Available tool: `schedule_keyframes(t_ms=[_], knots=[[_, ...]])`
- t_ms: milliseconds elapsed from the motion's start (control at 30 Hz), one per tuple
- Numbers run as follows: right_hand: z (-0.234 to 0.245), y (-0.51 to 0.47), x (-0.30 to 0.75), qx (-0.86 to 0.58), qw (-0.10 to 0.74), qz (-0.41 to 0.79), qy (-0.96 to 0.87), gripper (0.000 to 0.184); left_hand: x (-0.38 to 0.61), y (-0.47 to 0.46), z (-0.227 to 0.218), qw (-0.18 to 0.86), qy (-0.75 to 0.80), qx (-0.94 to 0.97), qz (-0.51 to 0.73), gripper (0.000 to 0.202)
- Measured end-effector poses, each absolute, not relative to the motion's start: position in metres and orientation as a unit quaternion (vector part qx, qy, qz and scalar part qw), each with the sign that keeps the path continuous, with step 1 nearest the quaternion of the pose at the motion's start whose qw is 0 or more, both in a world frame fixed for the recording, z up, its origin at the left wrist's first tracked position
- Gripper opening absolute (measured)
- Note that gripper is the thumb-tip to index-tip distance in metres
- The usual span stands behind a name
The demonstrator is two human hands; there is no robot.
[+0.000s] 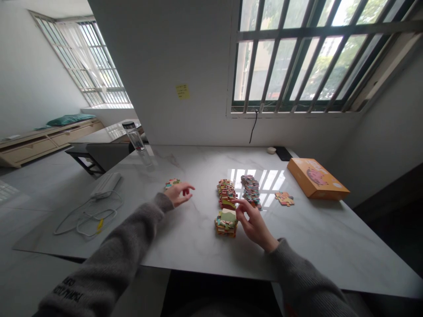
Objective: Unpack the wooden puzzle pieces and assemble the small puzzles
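Observation:
My left hand (pixel 180 193) is over the left part of the table, fingers loosely bent and apart, with nothing seen in them. Just behind it lies a small group of jigsaw puzzle pieces (pixel 172 182), partly covered by the hand. My right hand (pixel 254 223) reaches in from the right, index finger stretched out and the others curled. Its fingertip is at the near end of a leaning row of puzzle pieces (pixel 226 189); whether it touches cannot be told. Beside its thumb stands a short stack of pieces (pixel 226 223), a green one on top. A second row of pieces (pixel 251 190) lies behind the hand.
Loose puzzle pieces (pixel 284 198) lie to the right, near an orange box (pixel 316 179). A black phone (pixel 283 153) and a small white round object (pixel 271 150) are at the back. On the left are a white power strip (pixel 105 185) with cable and a glass bottle (pixel 135 137).

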State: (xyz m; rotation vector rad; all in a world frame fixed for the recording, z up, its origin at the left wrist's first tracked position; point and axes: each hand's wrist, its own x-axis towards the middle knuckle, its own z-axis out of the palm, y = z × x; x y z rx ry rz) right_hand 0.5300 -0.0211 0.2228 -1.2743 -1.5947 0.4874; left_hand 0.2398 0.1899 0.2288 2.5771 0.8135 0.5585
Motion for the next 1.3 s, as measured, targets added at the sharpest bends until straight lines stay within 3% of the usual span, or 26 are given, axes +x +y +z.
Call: schedule_keyframes(t_ms=[167, 333, 567, 700, 867, 967, 1067, 1167, 1300], knots=[[0.222, -0.02, 0.532, -0.527, 0.491, 0.167, -0.673, 0.023, 0.3, 0.132, 0.21, 0.243, 0.166, 0.942, 0.16, 0.05], [0.221, -0.019, 0.532, -0.52, 0.476, 0.137, -0.696, 0.019, 0.327, 0.111, 0.188, 0.284, 0.146, 0.927, 0.195, 0.063], [0.219, -0.018, 0.532, -0.513, 0.465, 0.132, -0.709, 0.022, 0.331, 0.105, 0.186, 0.298, 0.151, 0.912, 0.239, 0.055], [0.219, -0.018, 0.532, -0.531, 0.474, 0.128, -0.69, 0.023, 0.328, 0.096, 0.193, 0.243, 0.154, 0.899, 0.328, 0.056], [0.22, -0.017, 0.528, -0.513, 0.508, 0.229, -0.653, 0.036, 0.329, 0.089, 0.198, 0.198, 0.19, 0.869, 0.412, 0.057], [0.219, -0.016, 0.526, -0.502, 0.537, 0.235, -0.636, 0.029, 0.333, 0.083, 0.2, 0.272, 0.2, 0.85, 0.404, 0.047], [0.218, -0.016, 0.525, -0.494, 0.557, 0.23, -0.627, 0.022, 0.337, 0.075, 0.205, 0.427, 0.208, 0.787, 0.394, 0.035], [0.218, -0.017, 0.524, -0.479, 0.562, 0.242, -0.629, 0.018, 0.339, 0.069, 0.21, 0.567, 0.204, 0.703, 0.378, 0.037], [0.219, -0.017, 0.524, -0.481, 0.545, 0.198, -0.658, 0.023, 0.339, 0.069, 0.21, 0.598, 0.223, 0.664, 0.39, 0.04]])
